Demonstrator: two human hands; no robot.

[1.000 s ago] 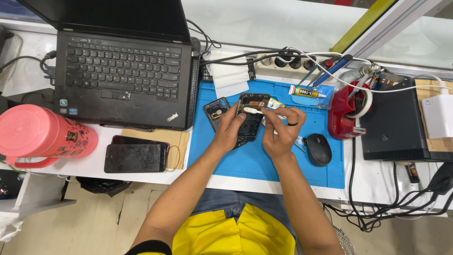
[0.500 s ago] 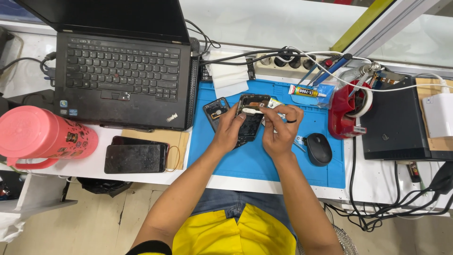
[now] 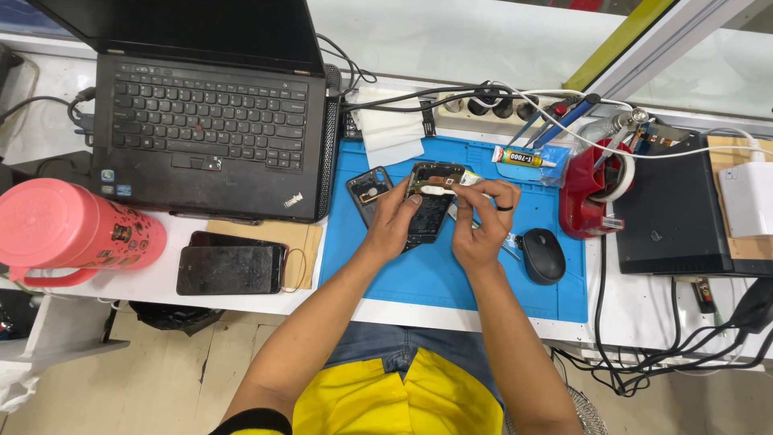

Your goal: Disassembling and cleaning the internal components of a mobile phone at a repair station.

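The opened phone (image 3: 431,205) sits on the blue mat (image 3: 451,282), at about 12 o'clock from the person's body. The left hand (image 3: 394,225) holds its left side, with the fingers wrapped around the edge. The right hand (image 3: 481,221) has its finger and thumb pinched together on a small pale piece at the top of the phone.

Since a moment ago almost nothing has moved. Both hands stay in the same spots and the phone has not turned, so it looks like slow, careful work on one tiny part.

A second phone shell (image 3: 369,189) lies just beside the left hand, at 10 o'clock from it. A black mouse (image 3: 543,256) rests at 3 o'clock from the right hand. A glue tube (image 3: 523,158) lies at 1 o'clock, farther back on the mat.
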